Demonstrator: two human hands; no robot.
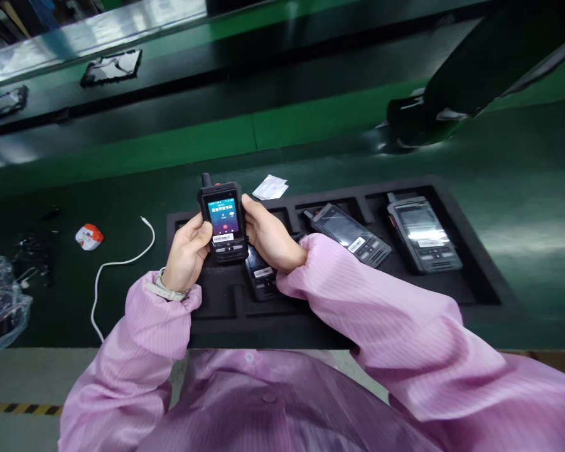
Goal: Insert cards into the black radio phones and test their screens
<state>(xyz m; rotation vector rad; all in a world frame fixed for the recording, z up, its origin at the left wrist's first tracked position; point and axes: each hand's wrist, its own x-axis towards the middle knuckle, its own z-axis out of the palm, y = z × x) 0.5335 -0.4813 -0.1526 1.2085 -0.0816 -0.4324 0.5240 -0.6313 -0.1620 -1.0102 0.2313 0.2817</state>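
Between my two hands a black handheld two-way radio (223,216) is held upright, its screen lit blue and purple with white text and a red round icon. My left hand (187,251) grips its left side, the thumb near the screen's lower edge. Along the right side, my right hand (270,235) is closed on it, fingers partly hidden behind. Below them lies a black foam tray (216,292). One radio (262,276) in it is partly covered by my right hand. A second radio (351,234) rests at a slant, and a third (424,232) sits at the right; their screens are dark.
A white cable (122,262) curls left of the tray, near an orange-and-white item (89,236). Folded white paper (270,187) lies behind the tray. A clear plastic bag (2,301) is far left. Black frames (112,67) lie on the rear line; a dark arm-like post (452,94) slants at upper right.
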